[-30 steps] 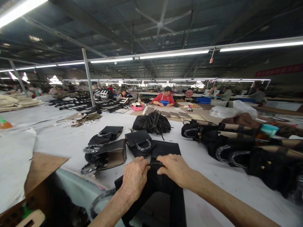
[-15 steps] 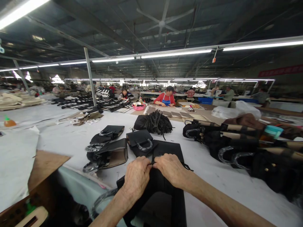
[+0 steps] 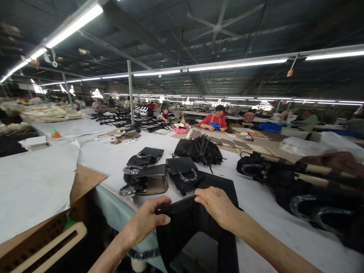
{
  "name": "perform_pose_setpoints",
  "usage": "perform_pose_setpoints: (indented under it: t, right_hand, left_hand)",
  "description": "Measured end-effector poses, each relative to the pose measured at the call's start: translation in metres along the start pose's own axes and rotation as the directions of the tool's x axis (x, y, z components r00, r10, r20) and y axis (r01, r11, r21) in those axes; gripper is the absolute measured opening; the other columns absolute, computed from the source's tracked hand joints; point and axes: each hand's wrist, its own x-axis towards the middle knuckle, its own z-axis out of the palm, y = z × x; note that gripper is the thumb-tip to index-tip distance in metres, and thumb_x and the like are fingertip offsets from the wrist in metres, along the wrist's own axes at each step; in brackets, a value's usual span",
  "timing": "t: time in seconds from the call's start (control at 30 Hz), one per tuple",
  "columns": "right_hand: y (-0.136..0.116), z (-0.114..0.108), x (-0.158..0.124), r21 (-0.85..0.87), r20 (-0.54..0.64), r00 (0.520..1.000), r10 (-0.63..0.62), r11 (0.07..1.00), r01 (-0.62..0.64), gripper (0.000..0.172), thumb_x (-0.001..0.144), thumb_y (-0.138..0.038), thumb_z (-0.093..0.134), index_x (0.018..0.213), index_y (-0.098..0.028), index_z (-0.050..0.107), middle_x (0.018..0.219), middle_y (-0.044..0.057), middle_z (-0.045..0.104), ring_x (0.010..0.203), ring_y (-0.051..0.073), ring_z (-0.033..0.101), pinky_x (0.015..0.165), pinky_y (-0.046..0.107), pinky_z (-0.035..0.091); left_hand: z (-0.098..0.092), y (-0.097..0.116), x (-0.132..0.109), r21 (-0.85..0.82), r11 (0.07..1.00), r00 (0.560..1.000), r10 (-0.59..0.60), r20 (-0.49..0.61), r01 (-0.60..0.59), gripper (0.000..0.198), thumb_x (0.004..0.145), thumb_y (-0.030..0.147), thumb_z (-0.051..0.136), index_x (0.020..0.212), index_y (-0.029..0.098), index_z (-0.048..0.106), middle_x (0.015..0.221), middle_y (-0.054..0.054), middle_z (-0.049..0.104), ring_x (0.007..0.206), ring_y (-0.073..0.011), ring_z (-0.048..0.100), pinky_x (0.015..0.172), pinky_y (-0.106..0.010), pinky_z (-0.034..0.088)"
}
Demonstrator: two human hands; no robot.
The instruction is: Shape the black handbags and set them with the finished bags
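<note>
A black handbag point(image 3: 199, 223) lies at the table's near edge, its mouth towards me and a large opening showing in its lower part. My right hand point(image 3: 216, 204) pinches the upper rim between thumb and fingers. At the bag's upper left corner is my left hand point(image 3: 148, 218), thumb and fingers apart, touching or very close to the edge. Just beyond lies a flat black panel point(image 3: 222, 184), partly hidden by my right hand. A finished-looking black bag point(image 3: 182, 170) with a plastic-wrapped handle sits behind it.
More black bags point(image 3: 153, 178) lie to the left, and a row of them point(image 3: 284, 182) lines the right. Black strips point(image 3: 204, 149) are heaped farther back. A co-worker in red point(image 3: 214, 120) sits across the table. A perforated crate point(image 3: 76, 223) stands at lower left.
My left hand has moved left, from pinching beside my right hand to the bag's corner, and its fingers have spread. My right hand still pinches the rim. The camera has turned left.
</note>
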Motion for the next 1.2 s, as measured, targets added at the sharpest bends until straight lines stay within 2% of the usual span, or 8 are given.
perform_pose_setpoints:
  t: [0.1,0.23,0.4,0.5,0.63,0.93,1.1,1.2]
  right_hand:
    - [-0.002,-0.002,0.001,-0.025,0.023,1.0,0.018,1.0,-0.018,0.031,0.088,-0.037,0.035,0.071,-0.022,0.057,0.07,0.002,0.065,0.068,0.017,0.06,0.052,0.025,0.027]
    - [-0.005,-0.006,0.003,-0.032,0.027,0.999,0.019,0.999,-0.018,0.031,0.086,-0.039,0.038,0.071,-0.021,0.058,0.074,0.002,0.066,0.071,0.019,0.061,0.054,0.025,0.03]
    - [-0.012,-0.003,0.011,0.065,-0.057,0.987,-0.15,0.986,0.153,0.016,0.082,-0.034,0.049,0.09,-0.025,0.059,0.087,0.001,0.065,0.081,0.018,0.059,0.063,0.024,0.034]
    - [-0.018,0.001,0.018,0.076,-0.022,0.974,-0.227,0.971,0.228,0.017,0.081,-0.035,0.049,0.083,-0.023,0.061,0.08,0.0,0.066,0.077,0.017,0.059,0.061,0.023,0.032]
    - [-0.023,0.002,0.025,0.049,0.05,0.977,-0.209,0.977,0.207,0.026,0.083,-0.035,0.045,0.07,-0.021,0.062,0.068,0.0,0.065,0.069,0.015,0.059,0.055,0.023,0.029]
    - [-0.024,0.012,0.028,-0.091,0.046,0.972,-0.232,0.968,0.236,0.033,0.086,-0.036,0.038,0.071,-0.019,0.062,0.068,0.006,0.066,0.067,0.017,0.06,0.055,0.023,0.032]
    - [-0.028,0.004,0.024,-0.061,0.057,0.924,-0.378,0.923,0.381,0.025,0.085,-0.025,0.038,0.075,-0.018,0.06,0.072,0.004,0.066,0.069,0.016,0.06,0.055,0.023,0.032]
    - [-0.018,0.004,0.02,-0.035,0.067,0.915,-0.398,0.915,0.401,0.023,0.085,-0.025,0.039,0.075,-0.019,0.059,0.072,0.002,0.065,0.07,0.015,0.06,0.055,0.022,0.032]
  left_hand:
    - [0.003,-0.002,0.002,-0.064,0.998,1.0,0.021,0.004,-0.021,0.027,0.064,0.019,0.056,0.091,0.014,0.058,0.077,0.001,0.057,0.07,-0.0128,0.049,0.061,-0.021,0.035]
    - [0.007,-0.001,0.005,-0.07,0.997,0.999,0.028,-0.018,-0.03,0.028,0.07,0.034,0.056,0.087,0.012,0.06,0.072,0.001,0.055,0.065,-0.0116,0.047,0.057,-0.02,0.033]
    - [0.014,0.001,0.007,-0.041,0.999,0.999,0.005,-0.051,-0.007,0.036,0.075,0.044,0.047,0.081,0.011,0.062,0.064,0.001,0.054,0.058,-0.0103,0.043,0.054,-0.02,0.032]
    - [0.017,-0.002,0.01,-0.05,0.999,0.998,0.004,-0.065,-0.007,0.032,0.074,0.04,0.049,0.076,0.011,0.062,0.056,0.003,0.047,0.05,-0.0077,0.035,0.047,-0.019,0.027]
    - [0.02,-0.009,0.018,-0.03,0.999,0.994,-0.022,-0.109,0.019,0.027,0.075,0.034,0.048,0.07,0.011,0.059,0.05,0.006,0.037,0.046,-0.0064,0.027,0.042,-0.02,0.018]
    - [0.028,-0.007,0.02,0.26,0.966,0.955,0.091,-0.283,-0.015,0.028,0.074,0.03,0.041,0.052,0.014,0.047,0.05,0.005,0.03,0.052,-0.0085,0.029,0.048,-0.021,0.021]
    - [0.031,0.006,0.014,0.398,0.917,0.965,0.127,-0.229,-0.026,0.028,0.078,0.028,0.036,0.057,0.015,0.049,0.053,0.004,0.034,0.054,-0.0095,0.033,0.05,-0.02,0.023]
    - [0.031,0.011,0.01,0.503,0.863,0.973,0.154,-0.17,-0.049,0.033,0.082,0.029,0.031,0.058,0.016,0.048,0.052,0.004,0.036,0.053,-0.0092,0.034,0.051,-0.02,0.024]
